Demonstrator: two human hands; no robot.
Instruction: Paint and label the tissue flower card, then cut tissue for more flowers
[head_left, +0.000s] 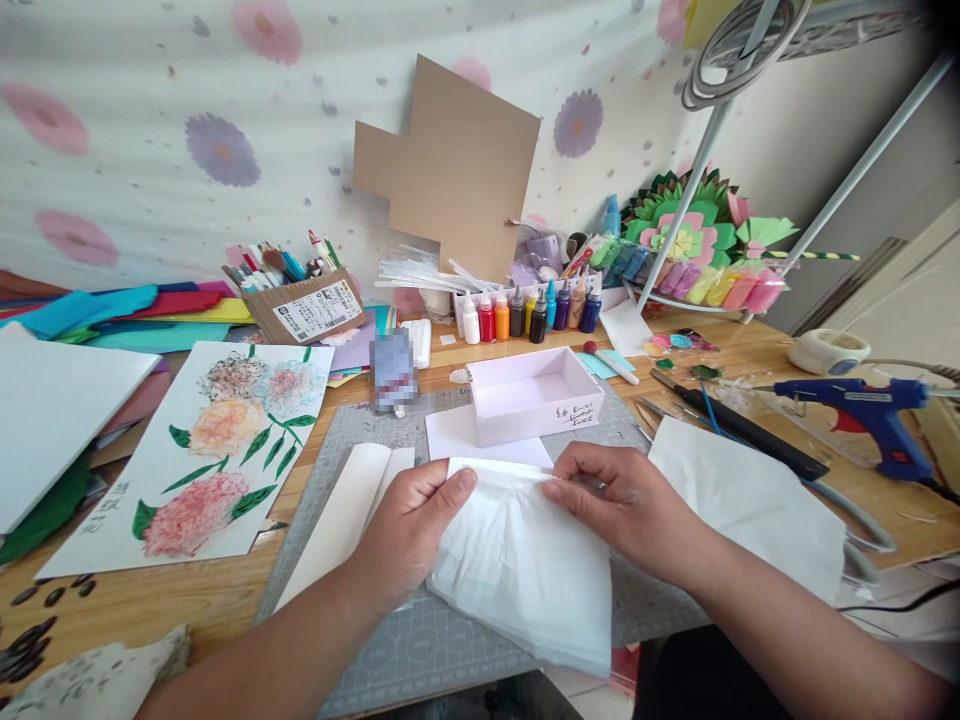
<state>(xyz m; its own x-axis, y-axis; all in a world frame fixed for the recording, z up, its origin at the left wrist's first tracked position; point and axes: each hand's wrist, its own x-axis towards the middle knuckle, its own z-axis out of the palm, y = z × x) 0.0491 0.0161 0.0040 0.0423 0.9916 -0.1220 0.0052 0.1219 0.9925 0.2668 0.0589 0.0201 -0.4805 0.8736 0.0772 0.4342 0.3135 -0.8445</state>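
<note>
Between my hands hangs a piece of thin white tissue paper (525,570), with a folded strip along its top edge and creases running down from it. My left hand (412,525) pinches the top left corner between thumb and fingers. At the top right corner, my right hand (619,500) grips the same edge with thumb and curled fingers. Beneath is a grey cutting mat (450,660). Just beyond the tissue paper sits an open white box (536,395) with handwriting on its side, partly over a white sheet (450,425). Rolled white paper (337,520) lies left of my left hand.
Right of my right hand lies a white sheet (750,500), with a blue glue gun (862,410) beyond it. Several paint bottles (532,315) line the back. At left are a flower picture (217,450) and a cardboard pen box (311,310). A metal pole (697,165) rises at right.
</note>
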